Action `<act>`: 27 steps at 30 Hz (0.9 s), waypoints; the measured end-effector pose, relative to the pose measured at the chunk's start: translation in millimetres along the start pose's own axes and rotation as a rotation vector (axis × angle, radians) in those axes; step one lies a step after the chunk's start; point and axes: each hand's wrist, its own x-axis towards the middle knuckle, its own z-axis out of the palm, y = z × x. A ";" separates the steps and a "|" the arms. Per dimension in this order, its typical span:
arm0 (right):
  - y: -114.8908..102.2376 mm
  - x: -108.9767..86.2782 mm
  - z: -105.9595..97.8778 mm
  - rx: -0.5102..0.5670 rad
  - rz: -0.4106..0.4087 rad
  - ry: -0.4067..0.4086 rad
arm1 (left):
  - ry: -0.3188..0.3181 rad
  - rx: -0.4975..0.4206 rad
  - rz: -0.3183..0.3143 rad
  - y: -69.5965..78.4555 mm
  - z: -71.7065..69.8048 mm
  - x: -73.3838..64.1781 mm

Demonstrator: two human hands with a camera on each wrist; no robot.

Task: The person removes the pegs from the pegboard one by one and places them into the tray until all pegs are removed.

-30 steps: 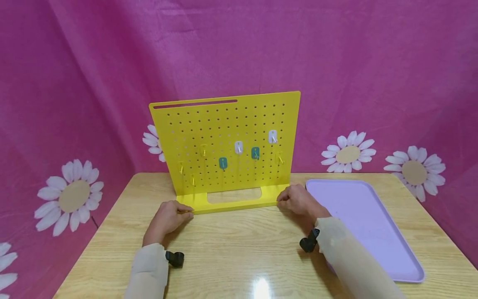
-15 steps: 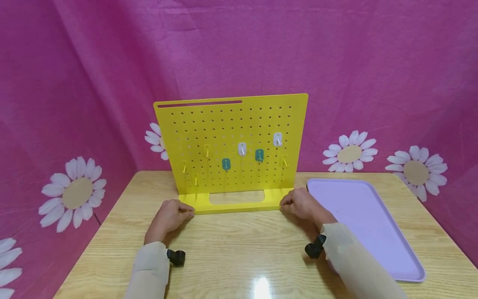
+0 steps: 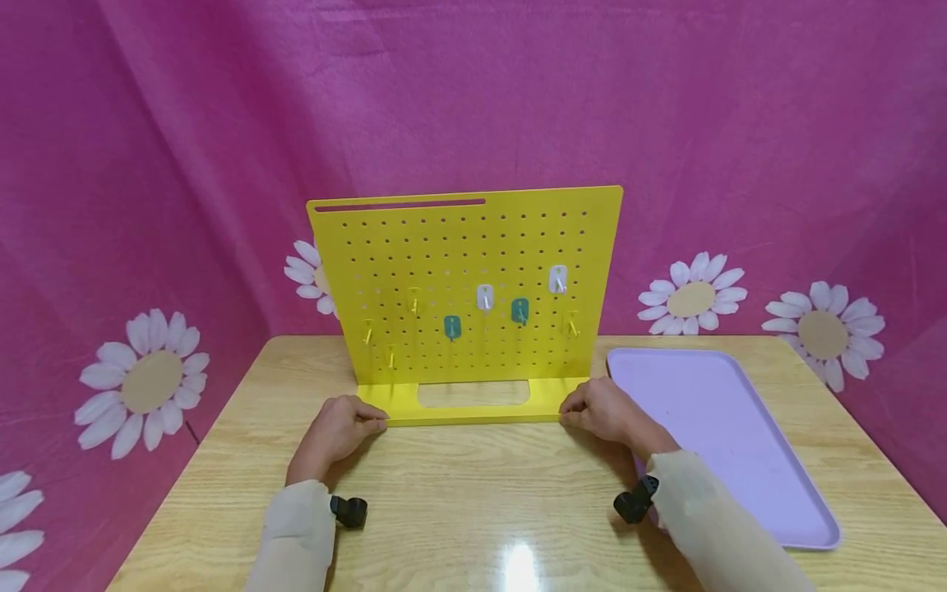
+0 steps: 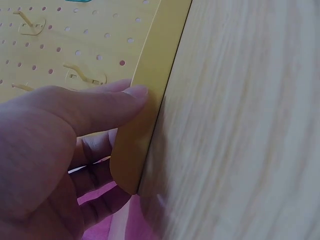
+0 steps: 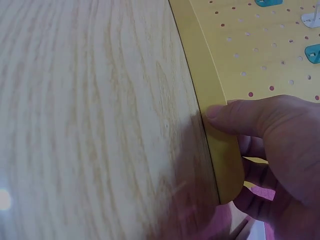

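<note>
The yellow pegboard [image 3: 466,279] stands upright on the wooden table [image 3: 459,493], near the lilac tray [image 3: 728,444]. And the left hand [image 3: 340,429] pinches its base [image 3: 473,415] at the left front corner, the right hand [image 3: 605,409] pinching the right!

Left hand [image 3: 338,426] and right hand [image 3: 607,408] both pinch, arms [image 3: 293,534] stretched forward.

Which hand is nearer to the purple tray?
Right: the right hand is just beside the purple tray, at its left edge; the left hand is farther, at the left end of the yellow pegboard.
</note>
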 end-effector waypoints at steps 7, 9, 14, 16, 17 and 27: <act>-3.3 -10.2 -2.3 0.000 -0.027 -0.001 | -0.028 -0.042 -0.025 1.3 1.0 -1.6; -3.3 -12.4 -2.3 -0.005 -0.035 0.000 | -0.030 -0.041 -0.018 1.1 1.4 -2.5; -2.9 -17.9 -1.3 -0.012 -0.029 -0.005 | -0.046 -0.053 0.000 0.6 2.0 -5.5; -4.2 -20.5 -1.2 -0.007 -0.018 -0.012 | -0.059 -0.051 0.000 1.2 1.9 -7.1; -5.2 -21.9 -1.3 -0.004 -0.011 -0.016 | -0.066 -0.049 0.000 1.6 1.8 -8.0; -10.6 -28.9 -3.3 -0.009 0.034 -0.036 | -0.098 -0.057 -0.009 3.4 1.4 -12.1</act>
